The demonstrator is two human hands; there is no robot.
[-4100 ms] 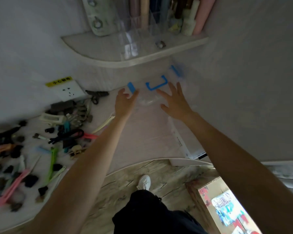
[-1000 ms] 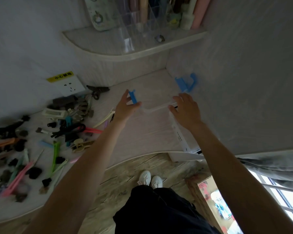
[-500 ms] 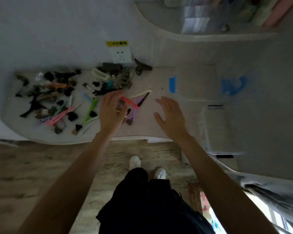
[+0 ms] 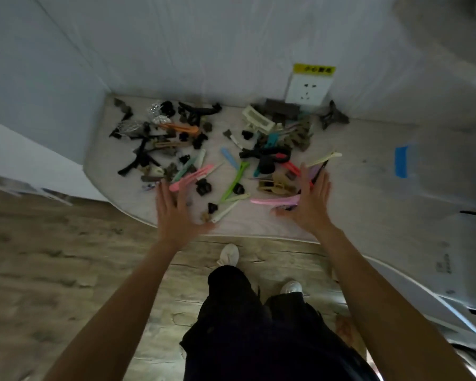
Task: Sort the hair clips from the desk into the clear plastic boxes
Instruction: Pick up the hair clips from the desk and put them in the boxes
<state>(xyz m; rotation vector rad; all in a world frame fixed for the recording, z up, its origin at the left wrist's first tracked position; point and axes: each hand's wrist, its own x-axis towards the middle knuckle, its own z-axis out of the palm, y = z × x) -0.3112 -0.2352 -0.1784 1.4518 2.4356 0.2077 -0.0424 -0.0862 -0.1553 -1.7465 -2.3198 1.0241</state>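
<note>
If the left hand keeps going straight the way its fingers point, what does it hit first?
Probably the long pink clip lying just beyond the left hand; its fingertips look almost on it, though height above the desk is unclear.

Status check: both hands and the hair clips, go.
Left hand open, right hand open, both over desk edge. Hair clips loose on desk, none held. Nothing blocking.

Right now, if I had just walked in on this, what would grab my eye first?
Most likely the colourful jumble of hair clips scattered across the pale desk, below a white wall socket. Next, the two bare hands: the left hand and right hand are spread open, fingers straight, at the near edge of the pile. A long pink clip lies beside the right hand.
</note>
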